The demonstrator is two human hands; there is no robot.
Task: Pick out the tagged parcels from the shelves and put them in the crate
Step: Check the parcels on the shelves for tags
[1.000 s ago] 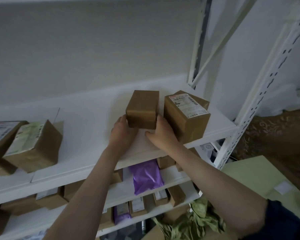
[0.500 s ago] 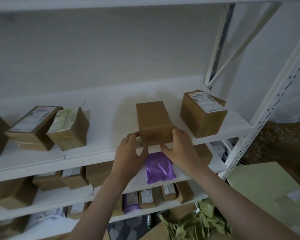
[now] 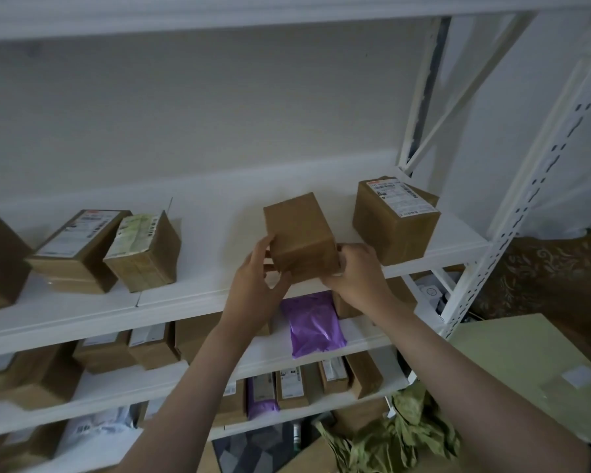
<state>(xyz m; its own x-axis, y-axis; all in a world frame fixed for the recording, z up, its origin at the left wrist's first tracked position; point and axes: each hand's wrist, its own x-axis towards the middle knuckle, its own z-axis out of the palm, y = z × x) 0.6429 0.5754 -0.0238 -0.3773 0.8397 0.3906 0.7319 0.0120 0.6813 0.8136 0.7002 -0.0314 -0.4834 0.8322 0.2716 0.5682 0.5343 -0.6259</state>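
While held between both hands at the front lip of the top shelf [image 3: 191, 298], plain brown parcel [image 3: 301, 238] tilted back, near lower edge lifted clear of the board, no tag visible on the faces turned this way. Left hand [image 3: 258, 285] curled round the lower left corner, thumb under the front edge; right hand [image 3: 357, 273] clamped on the lower right corner, fingers tucked beneath. Just right of the right hand, labelled parcel [image 3: 394, 220] standing close, apart from the held one but not by much. Well left of the left hand, two more labelled boxes [image 3: 113, 250] leaning together. Below the wrists, purple mailer [image 3: 313, 324] lying on the second shelf, further parcels lower still. No crate in view, so destination not placeable from here. Likely step: turning the parcel to check for a tag before deciding. Main risks, as a judgement: grip low and on the corners only, so weight above the fingers could tip the box backward or forward off the lip; smooth taped cardboard could slide through a light pinch; a swing to the right could knock the labelled neighbour toward the shelf end; a drop could land on the purple mailer below.
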